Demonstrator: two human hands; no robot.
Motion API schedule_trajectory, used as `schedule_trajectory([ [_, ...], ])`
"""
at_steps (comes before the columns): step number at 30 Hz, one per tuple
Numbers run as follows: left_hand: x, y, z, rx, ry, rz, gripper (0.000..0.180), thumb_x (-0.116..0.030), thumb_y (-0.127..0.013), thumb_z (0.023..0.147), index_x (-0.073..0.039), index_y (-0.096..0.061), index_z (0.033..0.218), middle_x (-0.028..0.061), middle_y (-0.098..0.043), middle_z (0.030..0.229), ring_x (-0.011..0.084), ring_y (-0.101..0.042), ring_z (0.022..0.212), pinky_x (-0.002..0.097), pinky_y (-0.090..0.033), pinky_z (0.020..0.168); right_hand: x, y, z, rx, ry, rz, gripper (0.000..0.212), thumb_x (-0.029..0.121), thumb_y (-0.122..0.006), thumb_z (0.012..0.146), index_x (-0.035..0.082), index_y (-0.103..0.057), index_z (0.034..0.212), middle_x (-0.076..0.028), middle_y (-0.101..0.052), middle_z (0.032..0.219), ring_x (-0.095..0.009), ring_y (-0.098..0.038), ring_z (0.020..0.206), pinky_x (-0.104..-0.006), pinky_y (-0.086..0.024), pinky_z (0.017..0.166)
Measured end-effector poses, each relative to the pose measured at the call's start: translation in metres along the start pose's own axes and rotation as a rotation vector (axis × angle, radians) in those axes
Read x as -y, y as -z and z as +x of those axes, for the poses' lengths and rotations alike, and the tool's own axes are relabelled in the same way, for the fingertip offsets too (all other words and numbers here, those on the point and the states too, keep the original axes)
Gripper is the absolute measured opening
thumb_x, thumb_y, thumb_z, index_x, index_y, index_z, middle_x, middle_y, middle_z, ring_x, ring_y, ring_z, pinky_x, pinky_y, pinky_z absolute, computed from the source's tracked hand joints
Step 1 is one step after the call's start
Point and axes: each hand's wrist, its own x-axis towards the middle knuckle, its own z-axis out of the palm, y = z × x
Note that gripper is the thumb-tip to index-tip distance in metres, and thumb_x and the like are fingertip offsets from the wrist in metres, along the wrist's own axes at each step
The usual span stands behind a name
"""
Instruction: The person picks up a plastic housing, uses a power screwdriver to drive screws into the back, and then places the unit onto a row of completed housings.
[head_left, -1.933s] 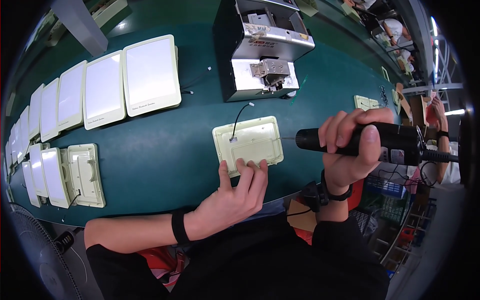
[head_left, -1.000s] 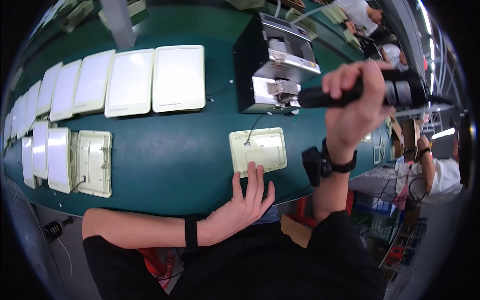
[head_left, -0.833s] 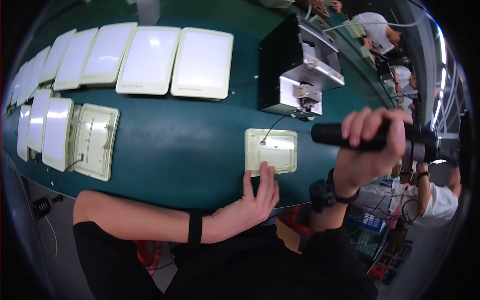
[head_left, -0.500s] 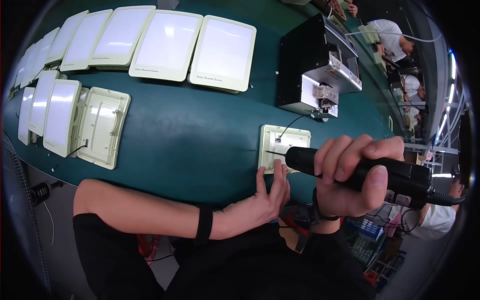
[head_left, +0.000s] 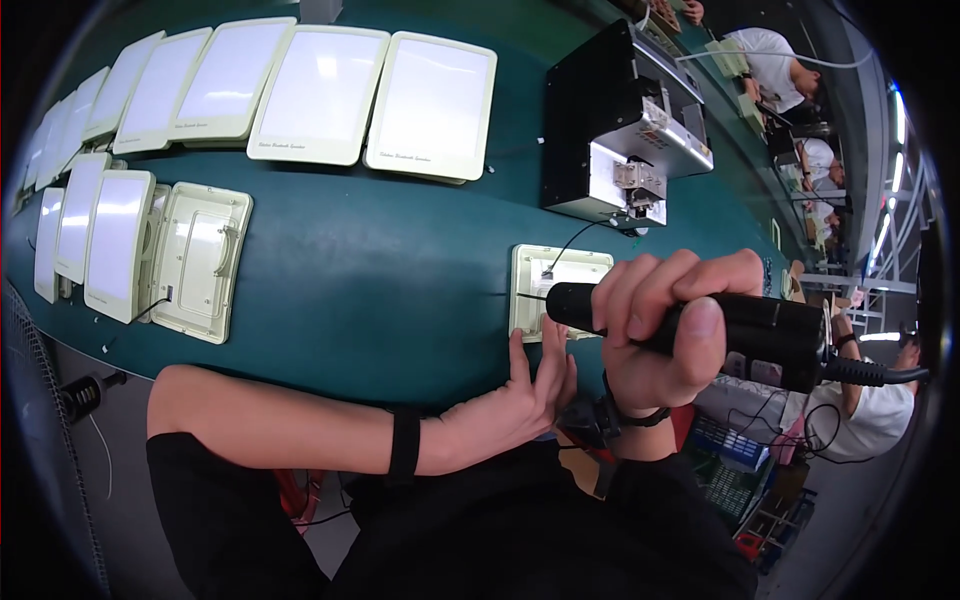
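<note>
My right hand [head_left: 660, 335] is wrapped round a black corded electric screwdriver [head_left: 775, 340], its thin bit pointing left over a cream plastic casing [head_left: 518, 262]. Whether the bit touches the casing cannot be made out. The casing lies on the green table with its inner side up, and a black wire leads from its middle toward a machine behind it. My left hand [head_left: 505, 415] has its fingers stretched out, fingertips at the casing's near edge. The screwdriver and my right hand hide the casing's near right part.
A black and silver bench machine [head_left: 600, 120] stands behind the casing. White-faced panels [head_left: 320, 95] line the table's far left, with more panels [head_left: 120, 240] and an open back casing [head_left: 205, 260] at left. Co-workers [head_left: 775, 70] sit at far right; crates [head_left: 725, 465] stand low right.
My right hand and the screwdriver have shifted left over the casing. My left hand keeps its place at the near edge. The whole view has moved slightly.
</note>
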Motion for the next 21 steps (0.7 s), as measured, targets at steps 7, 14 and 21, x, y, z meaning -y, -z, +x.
schedule_trajectory([
  [7, 0.007, -0.001, 0.007, 0.054, 0.013, -0.081, 0.062, -0.046, -0.053, 0.098, 0.000, -0.056, 0.140, 0.0359, -0.052, 0.148, 0.0513, -0.049, 0.140, 0.0540, -0.049, 0.107, 0.053, 0.063, 0.049, -0.204, 0.289, 0.034, 0.022, 0.021, -0.066, 0.099, 0.004, -0.052, 0.104, -0.007, -0.054, 0.068, -0.017, -0.051, 0.052, -0.0387, -0.048, 0.051],
  [14, 0.007, -0.001, 0.005, 0.110, 0.046, -0.147, 0.076, -0.058, -0.062, 0.093, -0.003, -0.052, 0.144, 0.0365, -0.046, 0.153, 0.0521, -0.044, 0.144, 0.0520, -0.045, 0.110, 0.016, 0.071, 0.085, -0.326, 0.193, -0.127, 0.019, 0.020, -0.060, 0.100, 0.002, -0.053, 0.101, -0.006, -0.050, 0.066, -0.017, -0.048, 0.049, -0.0358, -0.044, 0.049],
  [21, 0.011, 0.002, 0.008, 0.155, 0.037, -0.145, 0.080, -0.062, -0.062, 0.092, -0.004, -0.051, 0.146, 0.0363, -0.044, 0.155, 0.0512, -0.044, 0.144, 0.0507, -0.044, 0.111, 0.032, 0.086, 0.031, -0.231, 0.133, 0.084, 0.022, 0.022, -0.062, 0.101, 0.006, -0.049, 0.107, -0.006, -0.051, 0.066, -0.016, -0.046, 0.048, -0.0352, -0.045, 0.048],
])
